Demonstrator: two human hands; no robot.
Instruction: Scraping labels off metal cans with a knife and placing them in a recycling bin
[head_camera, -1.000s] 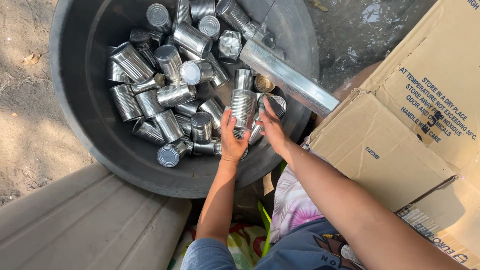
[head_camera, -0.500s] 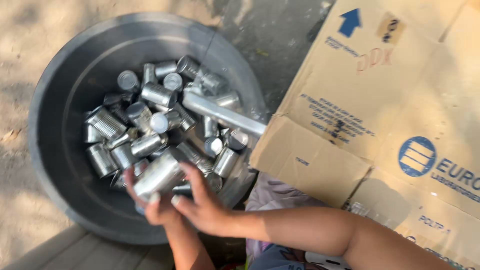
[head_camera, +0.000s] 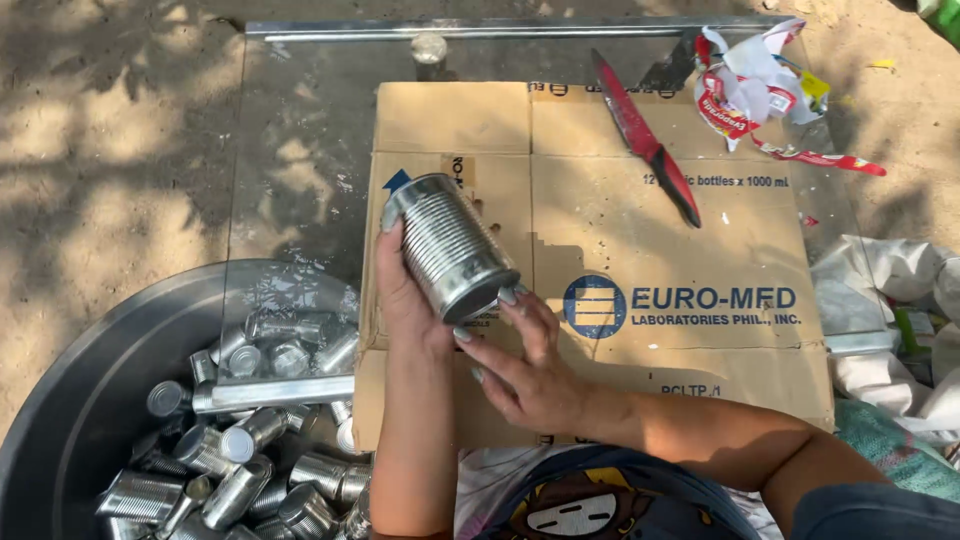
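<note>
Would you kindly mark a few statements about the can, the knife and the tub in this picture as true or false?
1. The left hand grips a ribbed silver tin can. True.
2. The right hand holds the red-handled knife. False: the knife lies apart on the flattened brown cardboard; the right fingertips touch the can's end.
3. The round grey tub holds many silver cans. True.
4. The torn red and white label scraps lie inside the tub. False: they lie at the far right, near the knife.
</note>
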